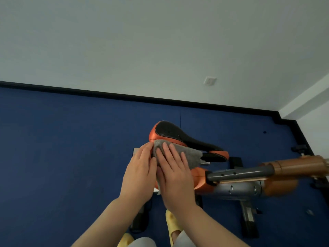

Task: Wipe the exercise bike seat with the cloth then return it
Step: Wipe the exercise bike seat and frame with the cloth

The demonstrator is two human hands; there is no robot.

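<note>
The upper half of the view is filled by a plain white wall (pixel 160 41), and a black skirting strip (pixel 124 96) is seen running along its foot. Below it, a dark blue carpeted floor (pixel 62 148) is spread across the lower half. An orange and grey exercise bike frame (pixel 249 182) is seen at the right, with its grey tube and orange bar stretched toward the right edge, blurred there. The orange and black padded exercise bike seat (pixel 178 134) is placed at the centre, its broad end turned toward the wall and its narrow nose pointed right. Two bare forearms are extended from the bottom edge to the seat. The right hand (pixel 175 172) is laid flat with fingers spread on the grey fabric cloth (pixel 187 156), which is pressed against the near side of the seat; nothing is clenched. The left hand (pixel 140 171) is set just beside it, fingertips touching the cloth's left edge; whether that edge is pinched cannot be told. The cloth is draped over the seat's orange flank, one ragged corner hanging toward the nose. Yellow slippers (pixel 171 223) are seen on the floor below. A small white wall socket (pixel 210 80) is fixed above the skirting.
</note>
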